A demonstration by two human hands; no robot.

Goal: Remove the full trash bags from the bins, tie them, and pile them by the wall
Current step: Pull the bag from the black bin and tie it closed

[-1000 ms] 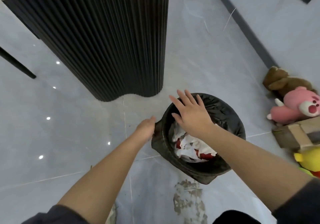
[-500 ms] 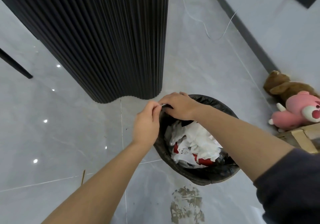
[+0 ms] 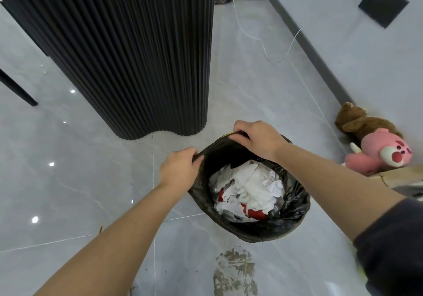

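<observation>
Apart now, left hand [image 3: 179, 170] and right hand [image 3: 257, 139] grip trash bag [image 3: 290, 213] (rim).

Open floor [image 3: 68, 170] is left on the bin's [image 3: 263, 231] left, while passage is blocked behind by the fluted black column [image 3: 137, 55] and rightward by plush toys [image 3: 377, 151].

The floor [image 3: 263, 94] is glossy grey tile with thin pale joints. A black fluted column [image 3: 137, 55] stands on it at upper left. A bin lined with a black trash bag [image 3: 295, 206] sits near the column's base. A brownish stain [image 3: 234, 273] marks the tile just in front of the bin. A white cable [image 3: 251, 36] trails across the far floor. A brown plush toy [image 3: 364, 122] and a pink plush toy [image 3: 375, 154] lie touching each other against the right wall.
</observation>
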